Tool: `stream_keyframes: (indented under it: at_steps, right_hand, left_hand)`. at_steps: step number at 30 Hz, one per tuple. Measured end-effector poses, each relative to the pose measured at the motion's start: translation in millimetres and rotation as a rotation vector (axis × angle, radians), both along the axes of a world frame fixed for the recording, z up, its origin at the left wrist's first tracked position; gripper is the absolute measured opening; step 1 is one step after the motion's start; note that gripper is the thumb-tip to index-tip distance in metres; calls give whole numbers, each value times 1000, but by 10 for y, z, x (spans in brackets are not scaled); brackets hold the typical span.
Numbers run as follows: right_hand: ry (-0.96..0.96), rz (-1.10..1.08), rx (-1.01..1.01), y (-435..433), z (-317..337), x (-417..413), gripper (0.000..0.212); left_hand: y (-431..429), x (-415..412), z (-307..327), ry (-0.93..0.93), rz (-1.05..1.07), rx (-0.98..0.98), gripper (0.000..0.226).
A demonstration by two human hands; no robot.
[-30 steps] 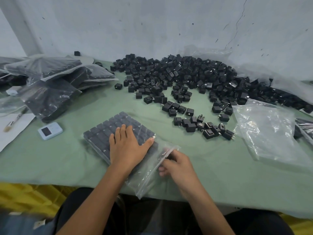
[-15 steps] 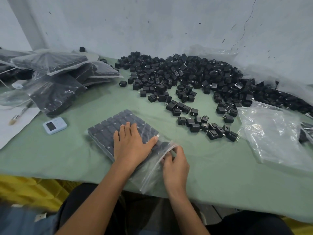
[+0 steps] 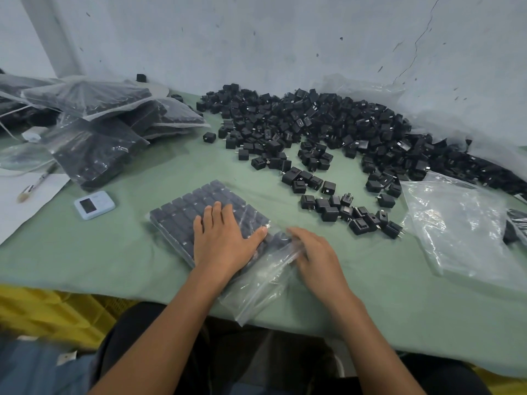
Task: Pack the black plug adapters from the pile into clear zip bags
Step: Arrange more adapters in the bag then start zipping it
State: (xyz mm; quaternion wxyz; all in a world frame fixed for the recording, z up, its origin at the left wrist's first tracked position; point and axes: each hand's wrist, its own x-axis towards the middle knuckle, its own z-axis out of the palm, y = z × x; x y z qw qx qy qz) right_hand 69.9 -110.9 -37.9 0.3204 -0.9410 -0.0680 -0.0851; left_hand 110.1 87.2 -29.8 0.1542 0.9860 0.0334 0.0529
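A clear zip bag (image 3: 256,283) lies on the green table (image 3: 85,252), packed with a flat grid of black plug adapters (image 3: 182,212). My left hand (image 3: 225,240) presses flat on the packed adapters, fingers straight and thumb spread to the right. My right hand (image 3: 316,252) holds the bag's loose open end just right of the left thumb, with its fingers over the plastic and its thumb hidden. The big pile of loose black adapters (image 3: 313,124) spreads along the wall behind, with a scattered group (image 3: 342,209) close to the bag.
Filled bags (image 3: 94,129) are stacked at the back left. An empty clear bag (image 3: 462,223) lies at the right. A small pale blue device (image 3: 94,205), a brush (image 3: 37,182) and white paper (image 3: 20,206) lie at the left. A yellow crate (image 3: 42,315) sits below the table's front edge.
My right hand has slid up along the bag's open end, from the near edge toward the left thumb. The left hand has stayed flat on the adapters.
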Motion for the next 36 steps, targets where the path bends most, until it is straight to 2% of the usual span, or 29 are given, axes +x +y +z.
stream_keyframes:
  at_steps: [4, 9, 13, 20, 27, 31, 32, 34, 36]
  right_hand:
    - [-5, 61, -75, -24, 7, 81, 26]
    - [-7, 124, -112, -56, 8, 112, 20]
    - [7, -20, -196, 6, 3, 235, 12]
    - [-17, -220, -364, 17, -115, 255, 46]
    - [48, -254, -471, 53, -69, 245, 48]
    - [116, -131, -361, -41, 79, 186, 27]
    - [185, -54, -270, -118, 135, 166, 28]
    - [383, 102, -27, -316, 276, 129, 50]
    - [422, 168, 41, -538, 397, 167, 52]
  left_hand:
    - [3, -6, 1, -4, -3, 0, 107]
    - [7, -6, -4, -12, -9, -3, 106]
    - [2, -7, -6, -5, -10, 0, 106]
    - [14, 8, -20, 0, -14, 10, 105]
    - [8, 17, -5, -1, 0, 12, 106]
    - [14, 37, 10, -11, 5, 15, 109]
    - [16, 43, 9, -16, 6, 10, 110]
    - [21, 50, -2, -20, 5, 4, 111]
    - [25, 53, -7, -14, 0, -13, 110]
